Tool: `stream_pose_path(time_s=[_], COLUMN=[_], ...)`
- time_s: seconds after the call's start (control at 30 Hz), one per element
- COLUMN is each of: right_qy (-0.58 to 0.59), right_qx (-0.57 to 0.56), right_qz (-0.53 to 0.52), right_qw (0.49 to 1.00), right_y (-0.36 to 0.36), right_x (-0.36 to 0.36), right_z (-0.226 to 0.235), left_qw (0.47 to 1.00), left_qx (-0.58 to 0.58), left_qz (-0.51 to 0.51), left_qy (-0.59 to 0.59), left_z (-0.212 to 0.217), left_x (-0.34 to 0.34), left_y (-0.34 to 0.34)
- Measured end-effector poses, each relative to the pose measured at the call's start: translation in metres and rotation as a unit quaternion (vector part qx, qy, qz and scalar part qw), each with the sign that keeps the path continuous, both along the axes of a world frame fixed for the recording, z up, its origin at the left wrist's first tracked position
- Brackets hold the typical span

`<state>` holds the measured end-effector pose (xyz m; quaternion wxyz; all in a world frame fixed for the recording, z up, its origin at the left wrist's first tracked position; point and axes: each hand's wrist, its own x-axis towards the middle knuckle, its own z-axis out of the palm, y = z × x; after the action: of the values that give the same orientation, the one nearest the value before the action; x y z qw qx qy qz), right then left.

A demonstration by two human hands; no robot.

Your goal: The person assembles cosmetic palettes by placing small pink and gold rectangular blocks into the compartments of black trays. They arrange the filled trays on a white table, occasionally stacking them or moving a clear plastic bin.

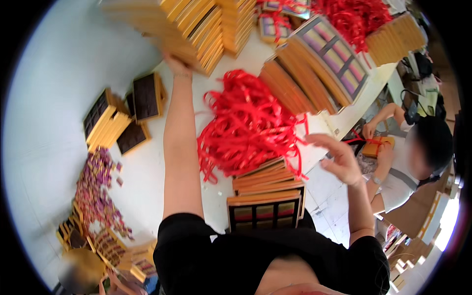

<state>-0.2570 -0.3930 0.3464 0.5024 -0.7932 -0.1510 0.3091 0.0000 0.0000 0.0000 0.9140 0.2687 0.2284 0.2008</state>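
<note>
My left arm stretches to the far side of the table, where my left hand (176, 65) is against the lower edge of a tall stack of yellow boxes (189, 32). Its fingers are hidden by the boxes, and the stack's left part is blurred. Above the table's right edge hovers my right hand (338, 158), empty, its fingers apart and slightly curled. A big tangled heap of red ribbon (248, 123) lies between my arms. Close to my body stands a row of boxes (265, 209) with dark divided tops.
Beyond the ribbon leans a row of boxes (314, 69), with more red ribbon (351, 19) behind. Dark-topped boxes (147, 96) and scattered small purple-gold pieces (101, 187) lie left. At right, a co-worker (408, 162) handles a ribboned yellow box (378, 146). Another person (83, 270) is lower left.
</note>
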Motion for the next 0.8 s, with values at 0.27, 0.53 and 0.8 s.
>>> stream_pose_path(time_s=[0.27, 0.53, 0.8], right_qy=[0.059, 0.111, 0.131], right_qx=[0.123, 0.116, 0.054], right_qz=[0.008, 0.037, 0.188], right_qw=[0.991, 0.986, 0.972], right_y=[0.064, 0.045, 0.076], right_x=[-0.014, -0.039, -0.021], right_z=[-0.073, -0.061, -0.096], left_qw=[0.99, 0.941, 0.944], left_qx=[0.04, -0.066, 0.255], left_qz=[-0.134, -0.263, -0.165], left_qy=[-0.03, -0.202, 0.129], left_z=[0.095, 0.108, 0.136], left_x=[0.0, 0.031, -0.188], left_y=[0.061, 0.005, 0.081])
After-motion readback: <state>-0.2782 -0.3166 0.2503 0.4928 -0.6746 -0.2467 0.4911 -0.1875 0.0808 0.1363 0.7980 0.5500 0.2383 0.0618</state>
